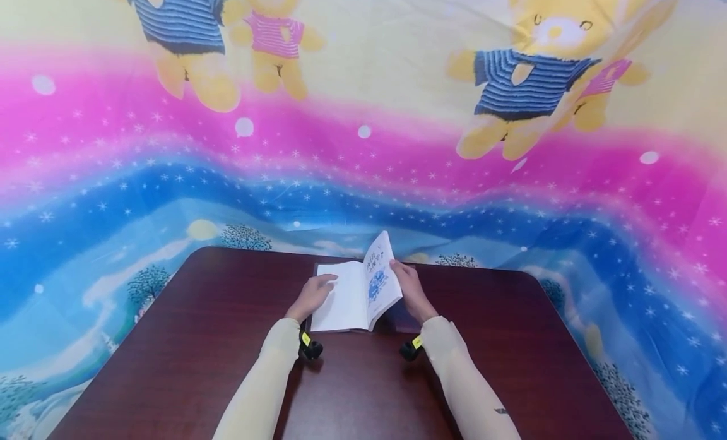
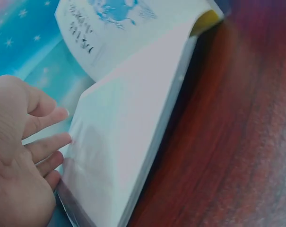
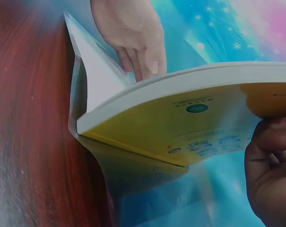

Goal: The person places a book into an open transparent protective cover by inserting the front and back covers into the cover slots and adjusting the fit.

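Note:
A book [image 1: 380, 279] with a blue drawing and dark lettering on its page stands partly raised in the head view. My right hand [image 1: 411, 291] grips its outer edge, fingers curled by the yellow-orange cover [image 3: 213, 118] in the right wrist view. A see-through cover sleeve [image 3: 133, 165] hangs below that cover, apart from it at the free side. To the left lies a blank white side [image 1: 343, 295] of the book. My left hand [image 1: 312, 295] is at its left edge, fingers [image 2: 50, 146] loosely extended. Whether they touch the edge is hard to tell.
A dark red-brown wooden table [image 1: 227, 364] lies under the book. Behind and around it hangs a cloth [image 1: 363, 175] printed with bears, snowflakes and trees. Black wrist cameras [image 1: 311, 346] with yellow labels sit at both wrists, just above the tabletop.

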`<action>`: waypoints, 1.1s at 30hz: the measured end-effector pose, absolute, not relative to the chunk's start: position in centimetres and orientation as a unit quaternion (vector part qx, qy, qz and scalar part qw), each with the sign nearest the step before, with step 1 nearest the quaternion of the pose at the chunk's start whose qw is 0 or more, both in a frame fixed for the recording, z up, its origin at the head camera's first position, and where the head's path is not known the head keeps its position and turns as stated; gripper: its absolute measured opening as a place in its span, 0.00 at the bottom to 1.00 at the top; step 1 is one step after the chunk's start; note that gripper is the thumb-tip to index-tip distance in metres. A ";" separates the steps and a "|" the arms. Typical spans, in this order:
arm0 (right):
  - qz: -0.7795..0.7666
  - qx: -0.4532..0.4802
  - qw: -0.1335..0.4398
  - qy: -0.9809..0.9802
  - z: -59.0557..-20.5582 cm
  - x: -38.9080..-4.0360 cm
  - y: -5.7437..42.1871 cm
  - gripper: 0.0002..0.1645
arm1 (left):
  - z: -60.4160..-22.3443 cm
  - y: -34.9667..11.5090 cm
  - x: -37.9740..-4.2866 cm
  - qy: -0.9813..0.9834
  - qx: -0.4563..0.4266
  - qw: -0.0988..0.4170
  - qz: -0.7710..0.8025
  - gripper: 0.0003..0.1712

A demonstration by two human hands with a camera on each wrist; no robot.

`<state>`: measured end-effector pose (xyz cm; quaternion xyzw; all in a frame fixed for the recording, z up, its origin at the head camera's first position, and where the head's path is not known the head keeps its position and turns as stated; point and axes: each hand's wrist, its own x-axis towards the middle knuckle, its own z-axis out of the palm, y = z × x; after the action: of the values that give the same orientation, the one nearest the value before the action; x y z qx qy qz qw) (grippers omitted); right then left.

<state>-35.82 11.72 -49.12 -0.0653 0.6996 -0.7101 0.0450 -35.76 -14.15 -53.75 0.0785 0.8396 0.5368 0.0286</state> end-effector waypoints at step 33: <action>-0.709 -0.083 0.032 0.699 -50.8 -35.8 7.8 0.33 | -52.1 -15.3 -35.0 0.714 0.012 0.092 0.694 0.41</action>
<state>-35.82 7.79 -50.76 -0.0834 0.6991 -0.7094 0.0319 -35.01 -15.25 -52.09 0.0116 0.7144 0.6935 0.0920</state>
